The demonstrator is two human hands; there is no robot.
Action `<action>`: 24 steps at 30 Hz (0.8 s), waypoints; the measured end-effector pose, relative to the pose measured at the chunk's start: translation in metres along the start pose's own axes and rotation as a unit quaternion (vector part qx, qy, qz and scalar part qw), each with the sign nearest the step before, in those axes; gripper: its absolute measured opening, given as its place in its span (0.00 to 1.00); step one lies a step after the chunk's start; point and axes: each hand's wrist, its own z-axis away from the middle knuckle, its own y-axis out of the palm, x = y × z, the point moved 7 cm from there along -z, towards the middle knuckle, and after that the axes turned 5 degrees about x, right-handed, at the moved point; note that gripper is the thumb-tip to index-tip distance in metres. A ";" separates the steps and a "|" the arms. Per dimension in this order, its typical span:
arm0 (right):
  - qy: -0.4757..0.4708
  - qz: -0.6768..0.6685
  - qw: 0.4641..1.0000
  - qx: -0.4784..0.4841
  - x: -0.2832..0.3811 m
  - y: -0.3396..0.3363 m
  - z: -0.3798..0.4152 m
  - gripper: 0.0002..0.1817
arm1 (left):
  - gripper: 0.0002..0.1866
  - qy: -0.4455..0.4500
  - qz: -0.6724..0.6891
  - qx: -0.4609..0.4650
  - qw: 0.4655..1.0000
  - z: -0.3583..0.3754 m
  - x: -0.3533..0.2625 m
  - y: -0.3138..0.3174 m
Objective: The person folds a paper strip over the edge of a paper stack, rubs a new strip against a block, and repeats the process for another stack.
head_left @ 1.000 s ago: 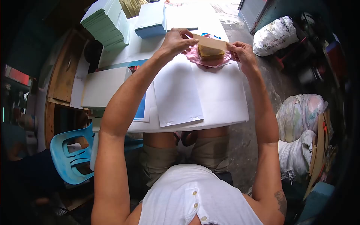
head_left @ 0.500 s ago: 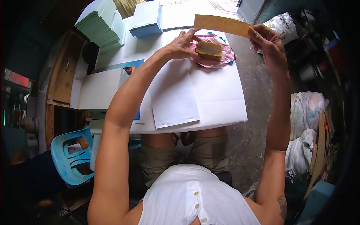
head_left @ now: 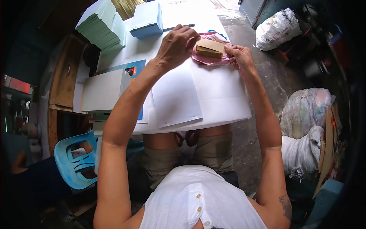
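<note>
A tan strip (head_left: 210, 45) is held above a yellowish-brown block (head_left: 209, 52), which rests on a pink cloth (head_left: 204, 60) near the table's far right corner. My right hand (head_left: 241, 58) pinches the strip's right end. At its left end is my left hand (head_left: 178, 42), fingers bent and closed around that end; the fingertips are partly hidden. White sheets with staples (head_left: 177, 97) lie nearer to me on the table.
The white table (head_left: 225, 103) bears a green-edged paper stack (head_left: 103, 28), a blue-edged stack (head_left: 146, 19) and a white stack (head_left: 102, 89). A blue chair (head_left: 63, 158) stands at left. White sacks (head_left: 277, 29) and wrapped bundles (head_left: 305, 110) are at right.
My right hand has come left and down, bringing the strip over the block. My left hand has moved off the block and up to the strip's left end.
</note>
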 end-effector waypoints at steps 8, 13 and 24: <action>-0.007 0.017 1.000 0.022 -0.007 0.000 0.001 0.08 | 0.42 0.056 -0.044 0.082 0.994 0.022 -0.048 0.075; -0.016 0.011 1.000 0.007 -0.004 0.003 0.004 0.08 | 0.47 0.026 -0.015 0.123 0.992 0.026 -0.045 0.094; -0.058 -0.020 0.997 -0.043 -0.006 -0.002 0.010 0.09 | 0.44 -0.007 -0.039 0.143 0.989 0.024 -0.030 0.092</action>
